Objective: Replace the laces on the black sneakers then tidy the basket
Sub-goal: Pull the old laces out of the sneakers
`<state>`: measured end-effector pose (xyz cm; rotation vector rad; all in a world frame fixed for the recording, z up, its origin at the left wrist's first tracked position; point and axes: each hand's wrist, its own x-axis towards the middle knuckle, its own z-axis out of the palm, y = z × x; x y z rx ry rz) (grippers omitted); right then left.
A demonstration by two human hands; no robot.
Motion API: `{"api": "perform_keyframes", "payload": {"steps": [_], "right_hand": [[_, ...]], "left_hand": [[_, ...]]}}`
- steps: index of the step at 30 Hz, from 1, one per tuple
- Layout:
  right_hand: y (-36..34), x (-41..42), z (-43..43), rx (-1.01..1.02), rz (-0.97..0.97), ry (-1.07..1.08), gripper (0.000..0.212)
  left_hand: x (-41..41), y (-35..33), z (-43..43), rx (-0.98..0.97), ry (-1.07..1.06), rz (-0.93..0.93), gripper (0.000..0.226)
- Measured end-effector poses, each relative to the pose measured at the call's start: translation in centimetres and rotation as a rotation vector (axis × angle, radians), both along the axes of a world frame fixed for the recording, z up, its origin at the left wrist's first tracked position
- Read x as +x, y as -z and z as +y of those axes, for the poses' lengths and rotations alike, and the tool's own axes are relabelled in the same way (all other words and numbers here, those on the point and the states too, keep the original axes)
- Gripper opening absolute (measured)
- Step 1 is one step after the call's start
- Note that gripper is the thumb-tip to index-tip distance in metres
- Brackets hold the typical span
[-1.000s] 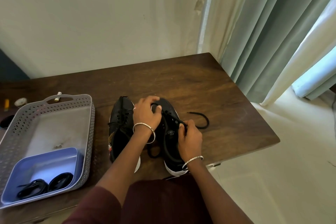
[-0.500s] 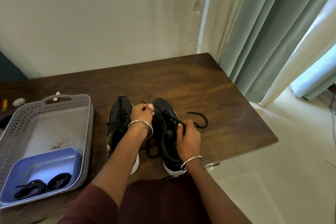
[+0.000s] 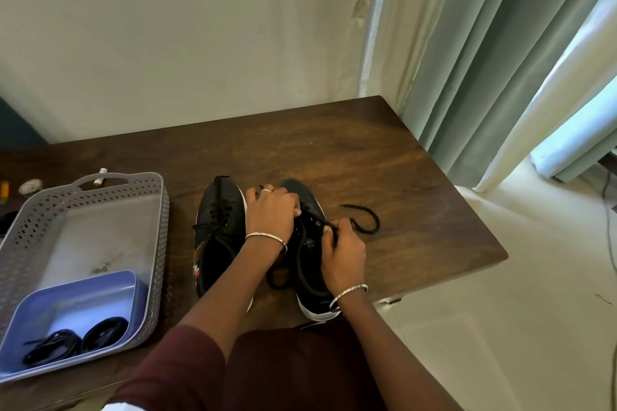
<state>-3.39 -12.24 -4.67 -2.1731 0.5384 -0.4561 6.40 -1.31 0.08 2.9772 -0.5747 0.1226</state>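
Two black sneakers stand side by side on the wooden table (image 3: 334, 150), toes away from me. The left sneaker (image 3: 218, 230) is laced. My left hand (image 3: 272, 210) lies over the front of the right sneaker (image 3: 309, 264), its fingers pinching the black lace near the eyelets. At the shoe's right side my right hand (image 3: 342, 247) pinches the same lace (image 3: 365, 220), whose free end curls on the table to the right. Another loop of lace hangs between the two shoes.
A grey perforated basket (image 3: 157, 210) sits at the left, holding a blue tray (image 3: 76, 304) with two coiled black laces (image 3: 76, 339). Small items lie behind the basket near the table's left edge. Curtains hang at the right, past the table's edge.
My left hand has shifted a little right over the right sneaker's toe and back onto the lace at the eyelets. The right hand keeps its pinch, and the free lace end lies much as before.
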Motion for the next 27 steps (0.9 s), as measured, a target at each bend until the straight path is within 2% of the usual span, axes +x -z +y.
{"api": "perform_keyframes", "payload": {"steps": [2, 4, 5, 8, 9, 10, 12, 14, 17, 19, 21, 24, 25, 27], "right_hand": [[-0.1, 0.0, 0.0, -0.006, -0.002, 0.0, 0.012], [-0.1, 0.0, -0.1, -0.005, -0.011, 0.004, 0.011], [0.0, 0.0, -0.1, 0.002, -0.017, 0.006, 0.011], [0.1, 0.1, 0.0, 0.014, -0.038, 0.018, 0.01], [0.2, 0.1, 0.0, 0.011, -0.042, 0.021, 0.01], [0.2, 0.1, 0.1, 0.008, -0.042, 0.023, 0.01], [0.2, 0.1, 0.1, 0.006, -0.04, 0.018, 0.01], [0.2, 0.0, 0.0, 0.009, -0.037, 0.015, 0.011], [0.2, 0.1, 0.0, 0.01, -0.032, 0.015, 0.011], [0.2, 0.1, 0.0, 0.008, -0.031, 0.014, 0.011], [0.2, 0.1, 0.0, 0.004, -0.024, 0.011, 0.011], [0.2, 0.1, 0.0, 0.002, -0.023, 0.008, 0.011], [0.2, 0.1, 0.0, 0.003, -0.024, 0.011, 0.011], [0.3, 0.1, 0.0, 0.007, -0.023, 0.014, 0.011]], "left_hand": [[0.0, 0.2, -0.1, -0.022, 0.004, -0.017, 0.007], [-0.1, 0.6, 0.2, -0.246, -0.108, 0.064, 0.011], [-0.1, 0.7, 0.3, -0.455, -0.207, 0.152, 0.013], [0.0, 0.1, 0.5, -1.317, -0.578, 0.511, 0.02], [-0.1, -0.2, 0.6, -1.492, -0.67, 0.609, 0.022], [-0.1, -0.4, 0.8, -1.553, -0.725, 0.65, 0.022], [-0.3, -0.3, 1.0, -1.436, -0.725, 0.572, 0.018], [-0.4, 0.3, 1.3, -1.093, -0.592, 0.363, 0.007], [-0.6, 0.3, 1.2, -0.575, -0.233, 0.08, 0.02], [-0.6, -0.2, 0.6, -0.333, -0.081, 0.054, 0.018], [-0.4, -0.1, 0.0, -0.122, -0.028, 0.056, 0.015], [0.0, 0.3, -0.2, 0.002, 0.0, -0.008, 0.008], [0.1, 0.4, -0.2, -0.025, -0.005, -0.012, 0.008], [0.1, 0.5, 0.3, -0.203, -0.092, 0.035, 0.011]]}}
